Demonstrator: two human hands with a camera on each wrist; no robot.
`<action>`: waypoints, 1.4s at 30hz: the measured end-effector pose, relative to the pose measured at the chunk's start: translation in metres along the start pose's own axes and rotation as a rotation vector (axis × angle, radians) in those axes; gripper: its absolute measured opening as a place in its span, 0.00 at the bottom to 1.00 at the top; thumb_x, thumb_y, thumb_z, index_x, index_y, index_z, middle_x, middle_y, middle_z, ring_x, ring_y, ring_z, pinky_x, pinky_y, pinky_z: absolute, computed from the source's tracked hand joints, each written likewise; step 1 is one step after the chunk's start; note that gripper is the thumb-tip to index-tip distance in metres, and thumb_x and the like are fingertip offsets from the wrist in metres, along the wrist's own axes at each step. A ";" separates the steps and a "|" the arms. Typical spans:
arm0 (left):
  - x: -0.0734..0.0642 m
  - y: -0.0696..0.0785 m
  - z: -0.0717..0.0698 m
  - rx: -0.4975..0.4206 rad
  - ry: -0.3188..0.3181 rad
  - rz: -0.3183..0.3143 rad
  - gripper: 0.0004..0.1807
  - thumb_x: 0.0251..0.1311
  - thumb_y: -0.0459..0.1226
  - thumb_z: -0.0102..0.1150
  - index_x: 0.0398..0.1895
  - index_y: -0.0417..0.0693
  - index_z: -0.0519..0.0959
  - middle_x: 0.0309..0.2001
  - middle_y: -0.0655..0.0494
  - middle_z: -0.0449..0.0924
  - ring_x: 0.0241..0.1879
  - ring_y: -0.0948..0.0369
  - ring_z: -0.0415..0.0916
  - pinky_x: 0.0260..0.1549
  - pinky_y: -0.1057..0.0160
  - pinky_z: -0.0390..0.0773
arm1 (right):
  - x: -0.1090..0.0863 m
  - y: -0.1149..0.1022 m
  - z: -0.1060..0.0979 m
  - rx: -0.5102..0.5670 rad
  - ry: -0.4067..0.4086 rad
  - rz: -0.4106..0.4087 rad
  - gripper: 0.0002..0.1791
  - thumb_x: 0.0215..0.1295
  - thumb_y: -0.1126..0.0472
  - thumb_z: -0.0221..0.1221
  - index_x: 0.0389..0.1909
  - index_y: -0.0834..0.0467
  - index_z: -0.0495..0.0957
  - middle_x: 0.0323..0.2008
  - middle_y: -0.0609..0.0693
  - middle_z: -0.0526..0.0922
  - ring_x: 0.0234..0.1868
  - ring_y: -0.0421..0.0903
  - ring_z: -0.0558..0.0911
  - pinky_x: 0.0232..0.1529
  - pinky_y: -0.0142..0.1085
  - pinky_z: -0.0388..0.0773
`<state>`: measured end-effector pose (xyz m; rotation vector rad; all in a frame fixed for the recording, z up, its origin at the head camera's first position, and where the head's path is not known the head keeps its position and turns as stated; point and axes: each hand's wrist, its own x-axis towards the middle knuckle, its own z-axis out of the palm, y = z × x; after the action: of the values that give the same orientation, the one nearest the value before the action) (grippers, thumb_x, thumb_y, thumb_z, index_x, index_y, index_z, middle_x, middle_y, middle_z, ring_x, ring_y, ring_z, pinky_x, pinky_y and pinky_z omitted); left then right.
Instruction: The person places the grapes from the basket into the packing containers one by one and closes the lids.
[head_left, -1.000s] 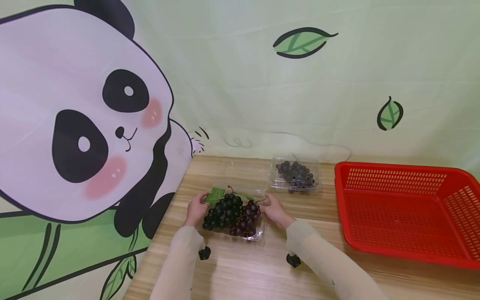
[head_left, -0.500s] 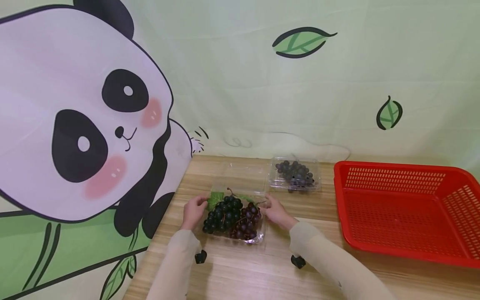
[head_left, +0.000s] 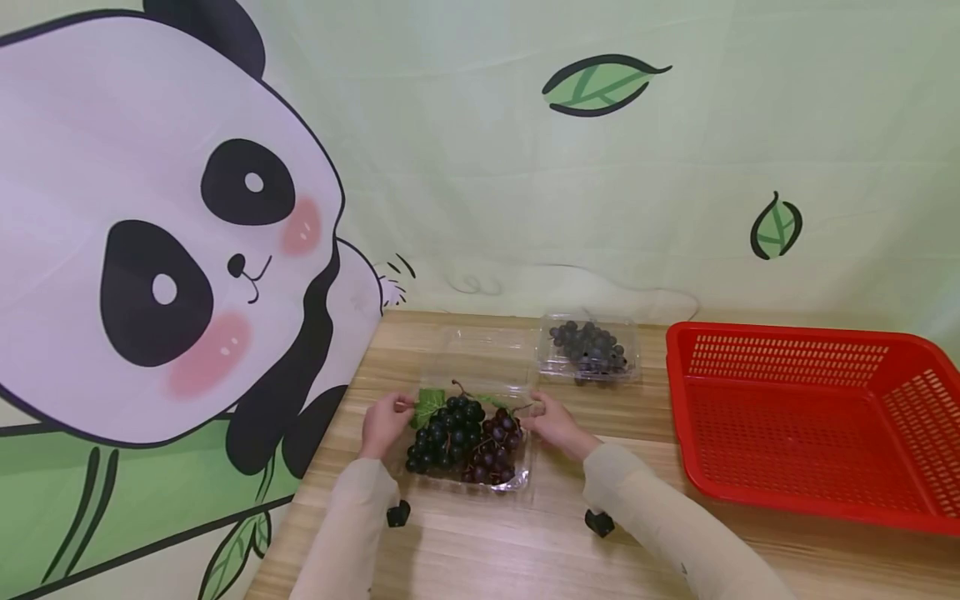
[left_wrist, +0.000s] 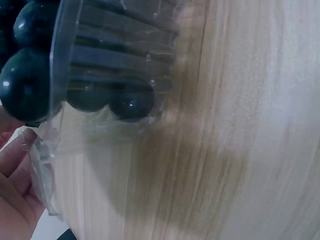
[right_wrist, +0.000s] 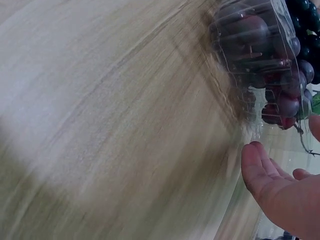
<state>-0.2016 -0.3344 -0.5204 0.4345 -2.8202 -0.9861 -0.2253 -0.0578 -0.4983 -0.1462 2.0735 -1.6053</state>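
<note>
An opened clear plastic clamshell [head_left: 465, 482] lies on the wooden table, its lid [head_left: 480, 354] folded back toward the wall. Inside are a bunch of black grapes [head_left: 450, 429] on the left and a bunch of dark red grapes [head_left: 495, 446] on the right. A green leaf [head_left: 429, 406] sits at the back left corner. My left hand [head_left: 385, 423] holds that back left corner, and its fingers [left_wrist: 15, 157] show behind clear plastic. At the back right corner my right hand [head_left: 557, 425] grips the clamshell, thumb toward the grape stem and fingers [right_wrist: 255, 167] by the outer wall.
A second clear clamshell [head_left: 551, 367] with dark grapes [head_left: 588, 346] stands behind, to the right, near the wall. A big red plastic basket [head_left: 795, 417] takes up the right side of the table. A panda-printed cloth [head_left: 675, 167] hangs behind.
The opened clamshell with its grapes has slid slightly toward me, lid included. Both hands have come back with it, the left one also shifting a little left.
</note>
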 end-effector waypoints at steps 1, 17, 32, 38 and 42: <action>0.001 0.000 0.000 -0.014 -0.017 -0.003 0.10 0.48 0.31 0.55 0.36 0.39 0.77 0.38 0.42 0.81 0.39 0.50 0.78 0.41 0.54 0.73 | -0.002 -0.002 0.000 0.005 0.002 0.004 0.33 0.56 0.71 0.50 0.63 0.68 0.50 0.51 0.71 0.68 0.42 0.60 0.74 0.38 0.48 0.73; 0.017 0.009 -0.001 -0.275 -0.225 -0.206 0.33 0.59 0.42 0.45 0.64 0.35 0.52 0.61 0.34 0.60 0.60 0.45 0.60 0.57 0.50 0.62 | 0.019 0.003 -0.005 0.124 0.034 0.039 0.32 0.60 0.65 0.46 0.65 0.66 0.47 0.52 0.68 0.68 0.49 0.59 0.71 0.44 0.48 0.73; 0.022 0.020 0.006 -0.388 -0.219 -0.262 0.34 0.59 0.41 0.44 0.64 0.32 0.50 0.61 0.33 0.57 0.60 0.43 0.58 0.58 0.49 0.59 | 0.201 0.190 -0.010 0.110 0.051 -0.090 0.37 0.54 0.46 0.57 0.62 0.54 0.56 0.54 0.59 0.72 0.42 0.48 0.78 0.31 0.44 0.75; 0.022 0.023 0.008 -0.426 -0.236 -0.273 0.33 0.60 0.40 0.44 0.65 0.33 0.49 0.62 0.34 0.56 0.61 0.44 0.57 0.59 0.50 0.58 | 0.187 0.177 -0.010 0.101 0.088 -0.094 0.42 0.44 0.38 0.60 0.59 0.54 0.60 0.47 0.56 0.76 0.36 0.42 0.79 0.28 0.39 0.75; 0.023 0.022 0.009 -0.446 -0.246 -0.283 0.33 0.60 0.40 0.43 0.65 0.34 0.48 0.62 0.34 0.56 0.61 0.44 0.57 0.60 0.50 0.58 | 0.147 0.136 -0.009 0.088 0.106 -0.113 0.39 0.52 0.49 0.60 0.62 0.59 0.56 0.47 0.62 0.75 0.39 0.49 0.78 0.34 0.43 0.76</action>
<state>-0.2307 -0.3198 -0.5135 0.7061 -2.6579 -1.7843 -0.3265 -0.0660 -0.6708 -0.1532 2.1021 -1.8054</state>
